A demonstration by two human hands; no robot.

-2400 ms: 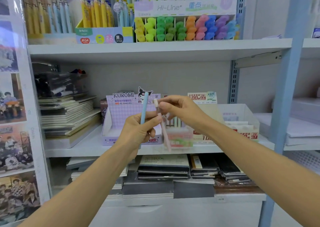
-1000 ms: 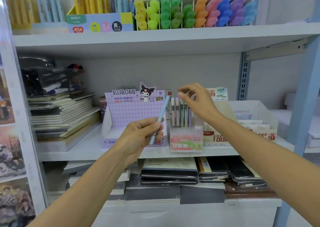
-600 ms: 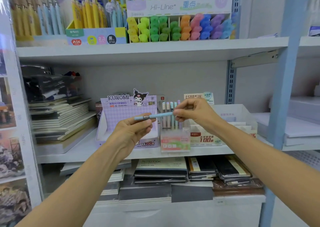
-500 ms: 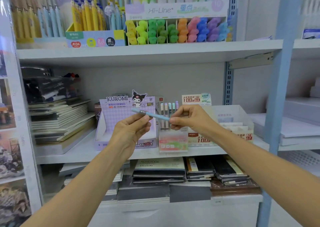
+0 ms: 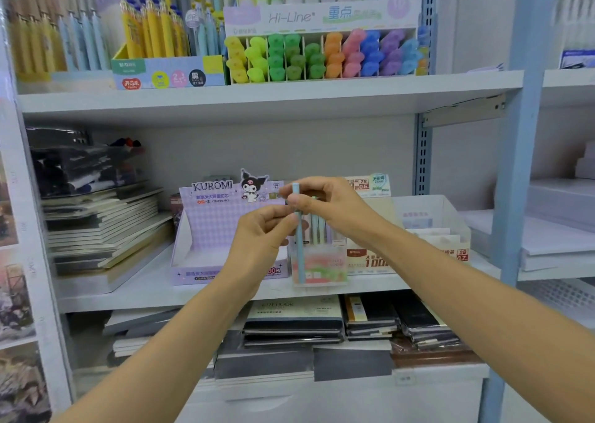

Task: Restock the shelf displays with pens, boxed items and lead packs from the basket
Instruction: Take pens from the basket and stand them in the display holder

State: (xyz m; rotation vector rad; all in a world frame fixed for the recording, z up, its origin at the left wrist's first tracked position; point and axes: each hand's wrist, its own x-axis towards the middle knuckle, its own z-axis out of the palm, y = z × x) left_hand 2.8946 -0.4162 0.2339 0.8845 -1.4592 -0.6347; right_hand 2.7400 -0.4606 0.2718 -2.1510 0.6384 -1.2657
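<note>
A light blue pen (image 5: 300, 255) stands upright in front of a small clear pen display box (image 5: 322, 269) on the middle shelf. My right hand (image 5: 331, 205) pinches the pen near its top end. My left hand (image 5: 260, 242) is just left of it, its fingertips curled against the pen's shaft below the right hand. The pen's lower tip hangs over the front of the display box, which holds several pastel pens. To the left stands the purple Kuromi lead box (image 5: 212, 226). No basket is in view.
An open white lead-pack box (image 5: 431, 213) sits right of the pen display. Notebook stacks (image 5: 103, 226) fill the shelf's left side, and more notebooks (image 5: 293, 319) lie on the shelf below. A highlighter display (image 5: 322, 55) stands on the upper shelf. A blue upright post (image 5: 518, 197) is at the right.
The blue pen has swung from lying level between my hands to standing upright. My right hand has shifted to its top end, over the clear display box.
</note>
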